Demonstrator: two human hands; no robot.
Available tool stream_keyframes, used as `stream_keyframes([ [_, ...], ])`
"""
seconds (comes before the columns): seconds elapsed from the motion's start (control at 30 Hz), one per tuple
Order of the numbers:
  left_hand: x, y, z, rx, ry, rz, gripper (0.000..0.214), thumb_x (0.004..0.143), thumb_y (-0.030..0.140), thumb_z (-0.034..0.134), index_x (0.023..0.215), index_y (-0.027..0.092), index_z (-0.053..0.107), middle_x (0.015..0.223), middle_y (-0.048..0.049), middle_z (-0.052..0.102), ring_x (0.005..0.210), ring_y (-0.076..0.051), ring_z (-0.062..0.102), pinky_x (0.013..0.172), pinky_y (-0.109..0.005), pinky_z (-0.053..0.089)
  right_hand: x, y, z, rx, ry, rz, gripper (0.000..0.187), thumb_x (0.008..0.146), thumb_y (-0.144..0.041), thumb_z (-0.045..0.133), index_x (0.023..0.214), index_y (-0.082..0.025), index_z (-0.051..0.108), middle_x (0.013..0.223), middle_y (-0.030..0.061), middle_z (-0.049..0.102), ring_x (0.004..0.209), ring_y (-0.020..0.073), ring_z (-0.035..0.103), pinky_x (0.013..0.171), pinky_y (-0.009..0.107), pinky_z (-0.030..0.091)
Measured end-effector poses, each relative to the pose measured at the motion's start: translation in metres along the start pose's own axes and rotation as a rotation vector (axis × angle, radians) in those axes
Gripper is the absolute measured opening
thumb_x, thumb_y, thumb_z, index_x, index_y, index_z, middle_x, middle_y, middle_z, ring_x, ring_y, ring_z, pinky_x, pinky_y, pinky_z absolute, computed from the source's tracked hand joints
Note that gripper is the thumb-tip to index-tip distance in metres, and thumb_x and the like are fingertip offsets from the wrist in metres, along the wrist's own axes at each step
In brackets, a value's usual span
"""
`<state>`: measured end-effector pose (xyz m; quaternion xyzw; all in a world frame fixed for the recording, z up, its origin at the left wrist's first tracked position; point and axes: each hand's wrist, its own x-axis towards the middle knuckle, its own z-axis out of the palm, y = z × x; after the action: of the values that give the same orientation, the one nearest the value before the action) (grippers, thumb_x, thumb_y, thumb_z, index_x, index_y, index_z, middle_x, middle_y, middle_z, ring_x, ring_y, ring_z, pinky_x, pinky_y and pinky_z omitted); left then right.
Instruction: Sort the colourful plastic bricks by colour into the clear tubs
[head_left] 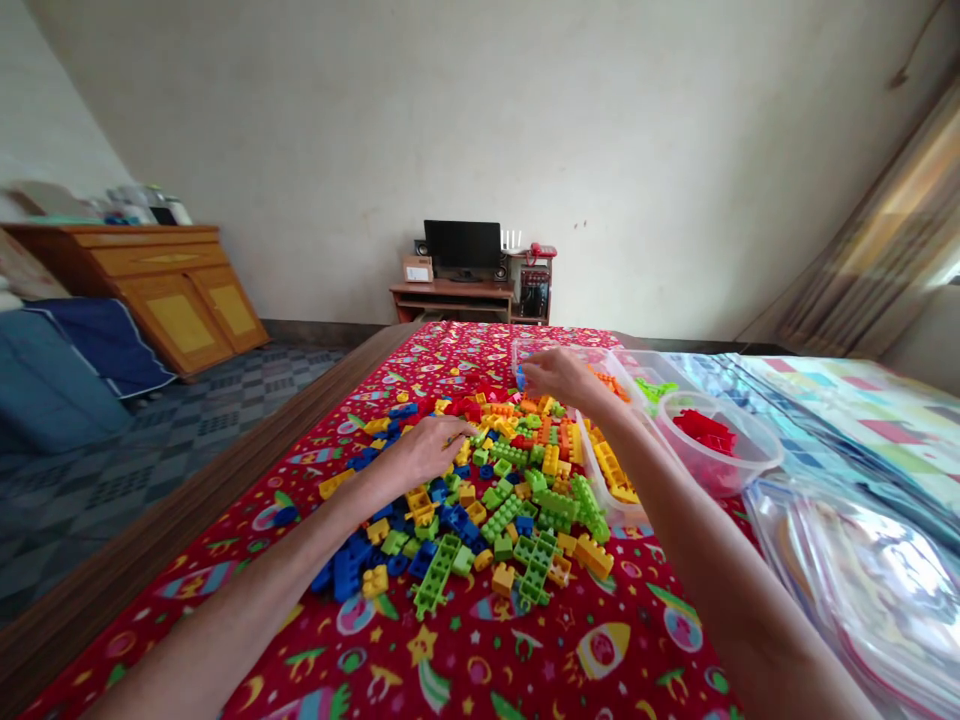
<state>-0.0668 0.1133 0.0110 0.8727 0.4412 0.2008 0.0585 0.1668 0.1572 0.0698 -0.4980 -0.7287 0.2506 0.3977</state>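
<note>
Loose plastic building bricks [499, 520] in blue, yellow, green, orange and red lie heaped on a red patterned cloth [465, 670]. Over the heap's upper left part is my left hand [435, 447], its fingers bent together at yellow and red bricks; what they grip, if anything, is hidden. Farther back, my right hand [561, 376] reaches over a clear plastic container [517, 348]. Its fingers are closed, and a blue building brick [520, 378] shows at the fingertips. Orange bricks [611, 385] show beside that hand.
A clear box [589, 465] holds yellow bricks. Green bricks [655, 390] lie in another container, and a round tub [757, 462] holds red ones. Clear lids [862, 580] are stacked at right. Beyond the bed stands a desk [450, 291] with a monitor [463, 248]; a wooden cabinet [165, 280] is left.
</note>
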Motion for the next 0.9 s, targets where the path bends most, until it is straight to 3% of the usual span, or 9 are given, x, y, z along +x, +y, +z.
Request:
stream_keyframes([
  [0.13, 0.0, -0.01, -0.002, 0.065, -0.032, -0.018, 0.032, 0.087, 0.025, 0.043, 0.104, 0.018, 0.069, 0.105, -0.0073, 0.07, 0.097, -0.02, 0.065, 0.092, -0.032, 0.048, -0.043, -0.009, 0.003, -0.441, -0.076, -0.114, 0.021, 0.082, -0.016, 0.049, 0.07, -0.014, 0.066, 0.065, 0.0061, 0.062, 0.063, 0.0148, 0.056, 0.065, 0.028, 0.041],
  [0.27, -0.001, -0.025, -0.006, 0.136, -0.051, -0.022, 0.028, 0.084, 0.024, 0.049, 0.105, 0.018, 0.068, 0.107, -0.0083, 0.069, 0.1, -0.022, 0.063, 0.093, -0.034, 0.047, -0.067, -0.013, 0.012, -0.801, -0.241, -0.034, 0.021, 0.08, -0.006, 0.051, 0.088, -0.011, 0.069, 0.089, 0.018, 0.068, 0.082, 0.0267, 0.064, 0.071, 0.037, 0.047],
  [0.37, -0.001, -0.033, -0.003, 0.179, -0.063, -0.014, 0.027, 0.083, 0.029, 0.056, 0.105, 0.018, 0.067, 0.107, -0.0096, 0.068, 0.101, -0.023, 0.062, 0.093, -0.035, 0.046, -0.074, -0.015, 0.023, -0.957, -0.381, -0.023, 0.027, 0.078, -0.002, 0.049, 0.093, -0.008, 0.07, 0.093, 0.0214, 0.069, 0.089, 0.0325, 0.066, 0.072, 0.041, 0.049],
  [0.5, -0.001, -0.033, 0.006, 0.214, -0.067, 0.056, 0.03, 0.085, 0.037, 0.057, 0.105, 0.017, 0.067, 0.105, -0.0097, 0.068, 0.101, -0.023, 0.06, 0.093, -0.035, 0.045, -0.077, -0.018, 0.03, -0.988, -0.463, -0.06, 0.032, 0.08, -0.001, 0.045, 0.102, -0.007, 0.068, 0.098, 0.0203, 0.069, 0.094, 0.0306, 0.066, 0.074, 0.038, 0.05],
  [0.63, -0.002, -0.024, 0.013, 0.196, -0.111, 0.095, 0.027, 0.087, 0.035, 0.055, 0.103, 0.016, 0.067, 0.103, -0.0094, 0.067, 0.1, -0.024, 0.06, 0.091, -0.036, 0.045, -0.076, -0.013, 0.028, -0.959, -0.464, -0.092, 0.033, 0.081, -0.001, 0.044, 0.105, -0.01, 0.066, 0.104, 0.0178, 0.067, 0.099, 0.0264, 0.064, 0.077, 0.033, 0.049],
  [0.9, -0.002, -0.017, 0.013, 0.129, -0.082, 0.061, 0.024, 0.083, 0.032, 0.057, 0.1, 0.019, 0.067, 0.096, -0.0066, 0.065, 0.093, -0.022, 0.061, 0.086, -0.032, 0.047, -0.073, 0.001, 0.03, -0.854, -0.248, -0.147, 0.034, 0.086, -0.013, 0.045, 0.117, -0.016, 0.058, 0.106, 0.0128, 0.066, 0.101, 0.022, 0.06, 0.084, 0.032, 0.046],
])
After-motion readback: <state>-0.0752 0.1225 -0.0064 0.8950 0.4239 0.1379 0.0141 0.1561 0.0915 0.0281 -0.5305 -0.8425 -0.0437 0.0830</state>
